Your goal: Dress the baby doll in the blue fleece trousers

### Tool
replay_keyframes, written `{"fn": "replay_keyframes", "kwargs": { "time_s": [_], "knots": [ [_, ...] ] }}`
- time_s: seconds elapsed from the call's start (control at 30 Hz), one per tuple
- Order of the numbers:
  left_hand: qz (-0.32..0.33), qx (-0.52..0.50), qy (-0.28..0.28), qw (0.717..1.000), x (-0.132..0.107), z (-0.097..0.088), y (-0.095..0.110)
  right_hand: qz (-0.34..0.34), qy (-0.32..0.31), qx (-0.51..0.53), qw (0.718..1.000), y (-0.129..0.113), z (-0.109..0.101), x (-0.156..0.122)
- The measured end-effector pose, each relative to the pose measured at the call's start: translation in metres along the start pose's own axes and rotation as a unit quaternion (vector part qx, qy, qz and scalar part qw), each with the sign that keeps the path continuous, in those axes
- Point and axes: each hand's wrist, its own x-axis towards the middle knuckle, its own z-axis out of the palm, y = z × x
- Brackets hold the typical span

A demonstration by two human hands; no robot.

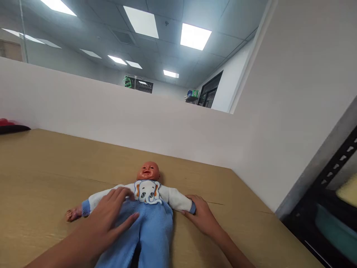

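Note:
A baby doll (156,219) lies on its back on the brown tabletop, head away from me, arms spread to both sides. It wears blue trousers and a white top with an elephant face on the chest. My left hand (111,210) is over the doll's chest and arm on the left, thumb and fingers apart, holding nothing. At the other sleeve's blue cuff, my right hand (199,212) is closed around the end of the doll's arm, and the doll's hand there is hidden. The lower legs run out of the bottom of the view.
The wooden tabletop (69,160) meets a low white wall (125,119) with a glass window above it. On the right stands a black metal shelf rack (331,173) holding a teal bin (334,230). A red and black item (11,126) sits at the far left edge.

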Motion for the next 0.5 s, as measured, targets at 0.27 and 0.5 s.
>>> {"fn": "replay_keyframes", "kwargs": {
  "time_s": [0.27,0.5],
  "knots": [
    [0.09,-0.062,-0.115,0.987,0.133,0.075,0.049,-0.128,0.054,-0.128,0.982,-0.067,-0.085,0.043],
    [0.024,-0.254,-0.042,0.966,0.173,0.081,0.06,-0.085,0.325,-0.014,0.942,-0.093,-0.092,0.035]
  ]
}}
